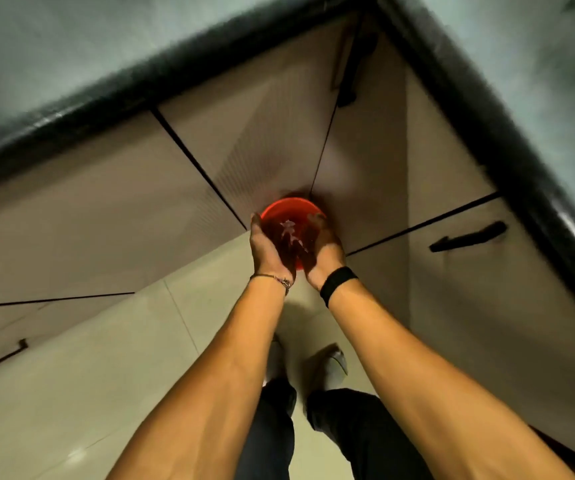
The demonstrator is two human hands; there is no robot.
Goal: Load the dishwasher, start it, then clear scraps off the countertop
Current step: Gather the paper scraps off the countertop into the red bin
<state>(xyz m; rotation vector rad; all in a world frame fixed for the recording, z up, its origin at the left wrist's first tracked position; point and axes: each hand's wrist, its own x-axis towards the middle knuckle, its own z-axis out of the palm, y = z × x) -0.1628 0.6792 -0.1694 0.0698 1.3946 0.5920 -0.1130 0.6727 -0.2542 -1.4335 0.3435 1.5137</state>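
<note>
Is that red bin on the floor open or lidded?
Open. The red bin shows its rim and inside, no lid; pale scraps show between left hand and right hand.

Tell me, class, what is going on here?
A person holds the left hand and right hand close together over a red bin on the floor, in the corner under the countertop. Pale scraps show between the palms, above the bin's mouth. The frame is blurred, so whether they are falling or resting there is unclear.
</note>
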